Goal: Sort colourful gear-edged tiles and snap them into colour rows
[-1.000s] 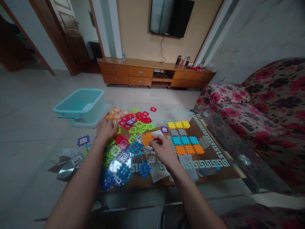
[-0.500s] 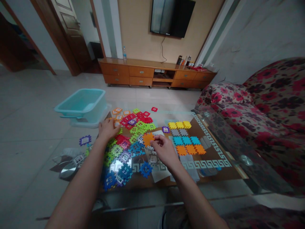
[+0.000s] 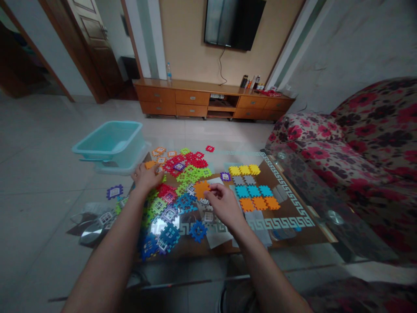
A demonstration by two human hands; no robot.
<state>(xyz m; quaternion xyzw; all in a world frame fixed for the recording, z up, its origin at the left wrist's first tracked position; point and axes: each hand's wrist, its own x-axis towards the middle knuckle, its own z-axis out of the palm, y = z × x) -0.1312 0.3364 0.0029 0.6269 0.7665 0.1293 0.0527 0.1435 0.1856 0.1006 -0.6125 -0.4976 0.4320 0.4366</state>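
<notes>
My right hand (image 3: 224, 203) pinches a solid orange interlocking tile (image 3: 201, 189) by its right edge, above the middle of the glass table (image 3: 224, 256). My left hand (image 3: 147, 177) is at the left side of the tile pile, its fingers closed on another orange tile (image 3: 150, 164) that shows past the fingertips. Between the hands lie heaped red tiles (image 3: 169, 165), lime green tiles (image 3: 192, 174) and blue tiles (image 3: 169, 234), several with window-like cutouts. To the right of my right hand are rows of yellow tiles (image 3: 244, 170), grey tiles (image 3: 243, 180), light-blue tiles (image 3: 253, 191) and orange tiles (image 3: 259, 204).
A turquoise plastic bin (image 3: 110, 154) stands beyond the table's left corner. A purple tile (image 3: 114, 192) lies at the left, and another purple tile (image 3: 225, 176) near the rows. A flowered sofa (image 3: 312, 143) is on the right, a wooden TV cabinet (image 3: 192, 98) at the back.
The orange tile at my left fingertips shows more than before, as my left hand has shifted slightly. My right hand still holds its orange tile in nearly the same place.
</notes>
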